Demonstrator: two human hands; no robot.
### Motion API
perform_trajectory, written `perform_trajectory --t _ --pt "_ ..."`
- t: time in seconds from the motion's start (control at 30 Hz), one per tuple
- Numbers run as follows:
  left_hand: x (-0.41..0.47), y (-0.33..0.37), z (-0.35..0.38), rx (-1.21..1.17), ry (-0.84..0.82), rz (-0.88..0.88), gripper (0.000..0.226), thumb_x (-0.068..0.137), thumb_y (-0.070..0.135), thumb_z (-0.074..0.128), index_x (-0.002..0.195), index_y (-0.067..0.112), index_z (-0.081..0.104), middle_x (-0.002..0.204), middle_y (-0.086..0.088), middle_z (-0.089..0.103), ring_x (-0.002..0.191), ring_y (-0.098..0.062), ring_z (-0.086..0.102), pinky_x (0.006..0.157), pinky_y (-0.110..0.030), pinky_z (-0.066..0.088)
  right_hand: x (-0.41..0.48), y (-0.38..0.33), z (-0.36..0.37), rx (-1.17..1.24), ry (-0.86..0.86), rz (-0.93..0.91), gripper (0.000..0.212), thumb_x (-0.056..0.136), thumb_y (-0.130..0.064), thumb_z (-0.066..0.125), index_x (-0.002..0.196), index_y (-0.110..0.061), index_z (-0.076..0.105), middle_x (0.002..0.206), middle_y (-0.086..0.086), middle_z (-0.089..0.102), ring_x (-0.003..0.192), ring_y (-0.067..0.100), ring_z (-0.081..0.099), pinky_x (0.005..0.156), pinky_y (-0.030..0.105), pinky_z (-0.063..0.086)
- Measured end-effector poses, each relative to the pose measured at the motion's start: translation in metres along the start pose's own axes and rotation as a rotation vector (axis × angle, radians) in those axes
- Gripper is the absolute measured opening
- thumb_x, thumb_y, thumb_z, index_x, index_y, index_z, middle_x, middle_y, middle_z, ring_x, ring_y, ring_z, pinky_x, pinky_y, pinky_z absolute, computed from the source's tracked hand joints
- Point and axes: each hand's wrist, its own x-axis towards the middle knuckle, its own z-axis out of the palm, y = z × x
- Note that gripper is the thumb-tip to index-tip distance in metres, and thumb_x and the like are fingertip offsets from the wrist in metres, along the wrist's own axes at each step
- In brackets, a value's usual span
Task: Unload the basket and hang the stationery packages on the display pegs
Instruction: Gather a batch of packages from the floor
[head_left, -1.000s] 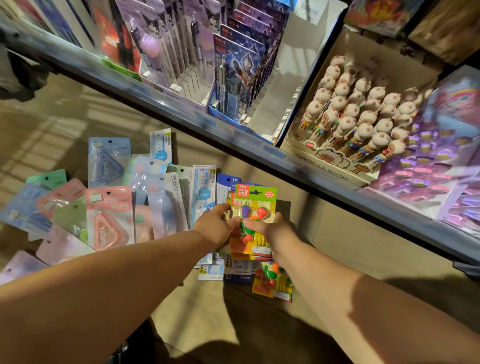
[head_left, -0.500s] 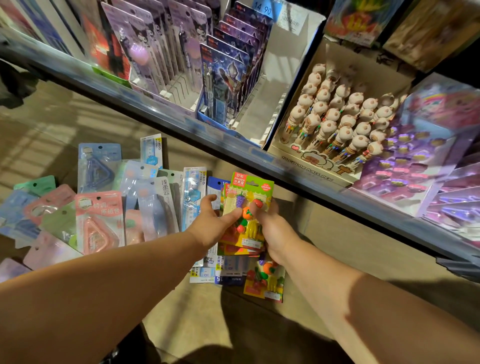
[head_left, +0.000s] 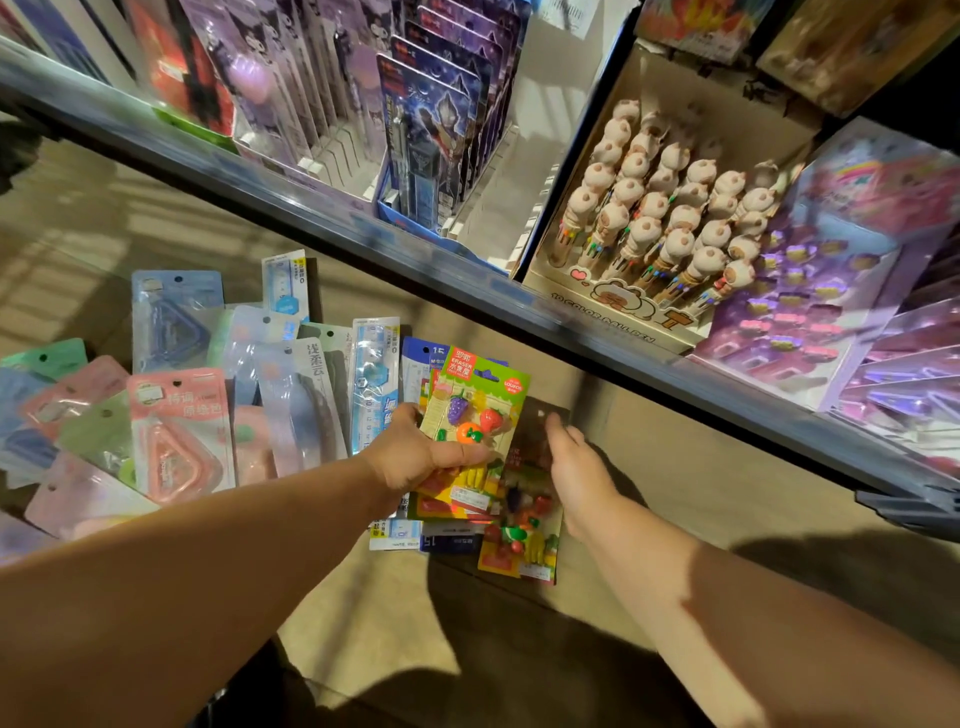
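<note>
Nearest the camera, two bare forearms reach forward and down toward packages spread on the tan floor. The left hand (head_left: 415, 457) grips the lower part of a green fruit eraser pack (head_left: 475, 400), thumb curled across its front below the small grape, strawberry and orange shapes, and holds it tilted up with more cards of the same kind stacked behind it. The right hand (head_left: 576, 467) is apart from the left, its fingers stretched out and resting on a shadowed card (head_left: 537, 441) just right of the held pack; this looks like another eraser pack, though the dim light makes it hard to be sure. Below it a further fruit eraser pack (head_left: 519, 545) lies flat on the floor. To the left lie a pink triangular correction tape pack (head_left: 176, 431), a blue triangular one (head_left: 174, 317), clear ruler packs (head_left: 374, 379) and other pastel packages, overlapping. Farther off, the metal shelf edge (head_left: 311, 208) runs diagonally across the view. Behind it stand blue carded pen sets (head_left: 441, 130), a cardboard ball pen box (head_left: 623, 322) full of animal-topped pens (head_left: 670, 218), and purple packages (head_left: 810, 291) at right.
</note>
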Motion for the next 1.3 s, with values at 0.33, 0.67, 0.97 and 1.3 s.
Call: perform_trajectory --t 0.33,0.67,0.97,1.3 --pt "0.003 -0.021 -0.006 0.169 0.090 -0.005 0.085 0.058 0.014 0.093 0.122 0.018 0.037 0.111 -0.005 0.063 0.100 -0.027 0.066 0.090 -0.048 0.055 -0.019 0.041 0.002 -0.585 0.213 0.018 0.093 0.068 -0.036 0.087 0.140 -0.020 0.030 0.140 0.012 0.036 0.128 0.033 0.043 0.091 0.040 0.047" --pt "0.003 -0.013 -0.006 0.152 0.089 -0.004 0.079 0.063 0.014 0.091 0.121 0.018 0.037 0.110 -0.004 0.063 0.099 -0.025 0.065 0.089 -0.045 0.054 -0.018 0.032 -0.005 -0.385 0.202 -0.018 0.075 0.071 -0.029 0.086 0.125 -0.015 0.036 0.115 0.008 0.060 0.107 0.032 0.060 0.075 0.032 0.044" --pt "-0.008 0.040 -0.007 0.068 0.033 0.104 0.069 0.071 0.001 0.084 0.123 0.011 0.039 0.089 -0.009 0.064 0.059 -0.015 0.067 0.048 -0.028 0.054 -0.033 -0.015 -0.040 -0.004 0.133 -0.306 0.061 0.066 -0.013 0.089 0.111 -0.017 0.046 0.105 0.004 0.063 0.095 0.022 0.060 0.079 0.030 0.045" --pt "-0.095 0.163 -0.010 0.074 0.026 0.375 0.066 0.066 0.001 0.085 0.119 0.006 0.045 0.076 0.001 0.065 0.053 -0.008 0.065 0.041 -0.020 0.047 -0.110 -0.120 -0.059 0.164 0.043 -0.689 0.042 0.072 -0.008 0.084 0.099 -0.025 0.057 0.098 -0.005 0.070 0.093 0.013 0.067 0.074 0.026 0.052"
